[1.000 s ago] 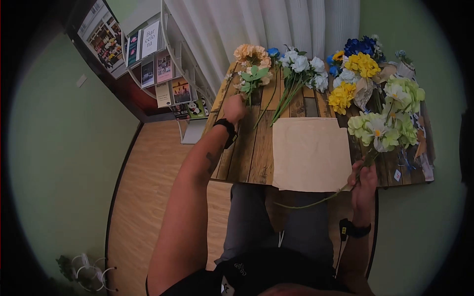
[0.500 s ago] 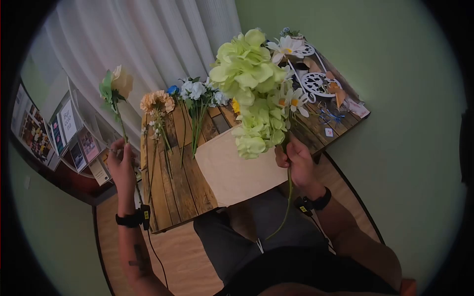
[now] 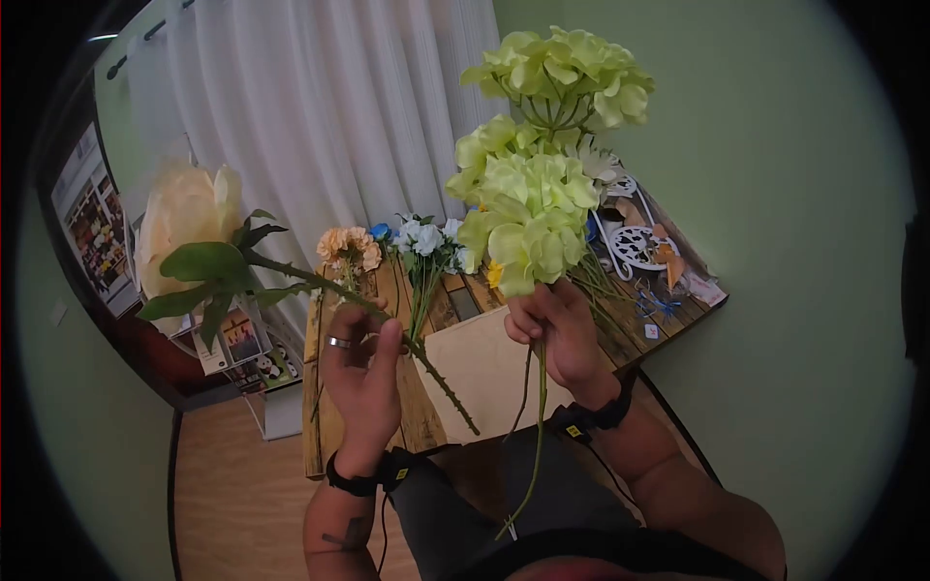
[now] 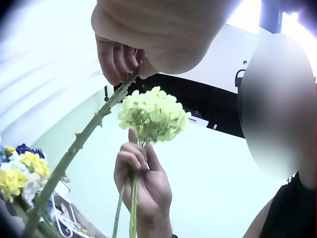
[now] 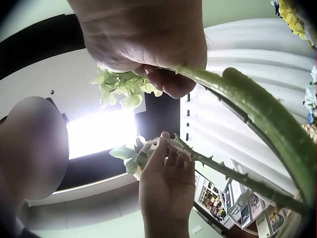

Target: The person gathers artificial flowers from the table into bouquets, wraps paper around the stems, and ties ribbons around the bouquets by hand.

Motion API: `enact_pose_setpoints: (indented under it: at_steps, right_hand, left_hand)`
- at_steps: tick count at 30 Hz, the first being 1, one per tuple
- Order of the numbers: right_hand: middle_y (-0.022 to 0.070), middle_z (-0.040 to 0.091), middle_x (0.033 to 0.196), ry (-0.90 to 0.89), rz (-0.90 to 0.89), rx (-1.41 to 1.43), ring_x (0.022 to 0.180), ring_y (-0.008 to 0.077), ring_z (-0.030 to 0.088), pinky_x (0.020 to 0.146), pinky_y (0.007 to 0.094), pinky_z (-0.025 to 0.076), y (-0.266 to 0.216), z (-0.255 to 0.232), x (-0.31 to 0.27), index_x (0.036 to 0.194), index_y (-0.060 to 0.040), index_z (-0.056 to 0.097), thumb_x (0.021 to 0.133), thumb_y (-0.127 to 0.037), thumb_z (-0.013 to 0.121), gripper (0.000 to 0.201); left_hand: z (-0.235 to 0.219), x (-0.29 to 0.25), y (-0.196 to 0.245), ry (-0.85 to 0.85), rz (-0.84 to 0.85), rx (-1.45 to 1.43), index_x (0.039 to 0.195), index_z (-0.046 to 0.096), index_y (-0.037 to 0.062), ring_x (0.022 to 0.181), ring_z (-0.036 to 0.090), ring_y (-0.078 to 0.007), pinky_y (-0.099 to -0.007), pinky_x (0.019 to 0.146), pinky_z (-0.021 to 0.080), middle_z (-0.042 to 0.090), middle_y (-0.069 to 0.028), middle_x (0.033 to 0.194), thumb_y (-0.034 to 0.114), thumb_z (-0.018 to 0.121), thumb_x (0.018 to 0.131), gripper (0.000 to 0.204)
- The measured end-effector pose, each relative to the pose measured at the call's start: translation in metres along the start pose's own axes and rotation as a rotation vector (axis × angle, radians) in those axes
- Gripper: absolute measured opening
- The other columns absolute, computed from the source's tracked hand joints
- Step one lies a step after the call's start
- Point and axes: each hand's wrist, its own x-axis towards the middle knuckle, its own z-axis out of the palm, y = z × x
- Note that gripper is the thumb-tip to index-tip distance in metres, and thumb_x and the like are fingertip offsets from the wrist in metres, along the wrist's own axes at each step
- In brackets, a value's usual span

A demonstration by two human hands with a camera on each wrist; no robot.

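In the head view, my left hand (image 3: 366, 382) pinches the thorny stem (image 3: 441, 382) of a cream flower (image 3: 189, 228), whose head leans to the left. My right hand (image 3: 560, 339) grips several stems of a bunch with green hydrangea blooms (image 3: 538, 208) and a white daisy (image 3: 594, 163), heads up, stem ends hanging below the fist. The two hands are apart, raised above the table. From the left wrist view, the right hand (image 4: 146, 186) curls round the stems under a green bloom (image 4: 154, 114). In the right wrist view the left hand (image 5: 168, 193) holds the thorny stem between thumb and fingers.
A sheet of brown paper (image 3: 484, 373) lies on the wooden table (image 3: 325, 426). Behind it lie peach flowers (image 3: 349, 248), blue-white flowers (image 3: 421, 237) and yellow ones. White metal stands (image 3: 639, 249) and scraps are at the right; a magazine rack (image 3: 281, 407) stands left.
My left hand has lifted the cream flower off the table, and has brought it rightward and tilted since the middle frame. My right hand has raised the green bunch, and the view has turned.
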Motion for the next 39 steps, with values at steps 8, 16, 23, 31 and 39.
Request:
enact_pose_setpoints:
  at_steps: [8, 16, 23, 31, 39]
  right_hand:
    - [-0.0002, 0.055, 0.085, 0.118, 0.027, -0.398, 0.079, 0.0093, 0.049, 0.074, 0.0273, 0.043, 0.016, 0.028, -0.015, 0.108, -0.0024, 0.056, 0.104, -0.024, 0.052, 0.022]
    - [0.0068, 0.065, 0.115, 0.125, 0.044, -0.381, 0.104, 0.0117, 0.059, 0.089, 0.0287, 0.047, 0.048, 0.017, -0.036, 0.127, 0.0019, 0.055, 0.104, -0.018, 0.05, 0.031]
    - [0.0068, 0.065, 0.113, 0.13, 0.006, -0.528, 0.101, 0.0136, 0.061, 0.084, 0.0292, 0.049, 0.053, 0.026, -0.046, 0.127, 0.0007, 0.054, 0.105, -0.021, 0.049, 0.031]
    - [-0.0009, 0.055, 0.081, 0.152, 0.105, -0.436, 0.066, 0.0051, 0.045, 0.058, 0.0235, 0.039, 0.061, 0.03, -0.053, 0.122, 0.0013, 0.054, 0.105, -0.02, 0.048, 0.028]
    - [0.0013, 0.054, 0.082, 0.09, 0.082, -0.519, 0.064, 0.0046, 0.041, 0.058, 0.0225, 0.038, 0.064, 0.035, -0.051, 0.125, 0.0038, 0.052, 0.106, -0.018, 0.041, 0.031]
  left_hand:
    - [0.036, -0.016, -0.007, -0.174, 0.028, 0.121, 0.111, 0.061, -0.0048, 0.076, 0.063, -0.0162, -0.0276, 0.066, 0.053, 0.06, -0.0114, 0.093, 0.002, 0.066, 0.09, 0.022]
    - [0.045, -0.036, -0.003, -0.23, 0.222, 0.497, 0.108, 0.065, 0.0004, 0.084, 0.067, -0.0368, -0.039, 0.069, 0.053, 0.067, -0.0192, 0.1, -0.001, 0.066, 0.083, 0.025]
    - [0.037, -0.052, -0.023, -0.266, 0.385, 0.787, 0.106, 0.067, -0.0004, 0.087, 0.064, -0.0412, -0.0477, 0.068, 0.052, 0.061, -0.0224, 0.108, 0.001, 0.066, 0.081, 0.026]
    - [0.017, -0.047, -0.019, -0.325, -0.004, 0.45, 0.114, 0.061, -0.002, 0.102, 0.06, -0.0427, -0.0431, 0.082, 0.05, 0.06, -0.0234, 0.113, 0.007, 0.055, 0.089, 0.027]
    - [0.006, -0.054, -0.037, -0.418, 0.028, 0.39, 0.113, 0.058, -0.0015, 0.096, 0.061, -0.0321, -0.0386, 0.081, 0.049, 0.063, -0.016, 0.105, 0.002, 0.046, 0.096, 0.021]
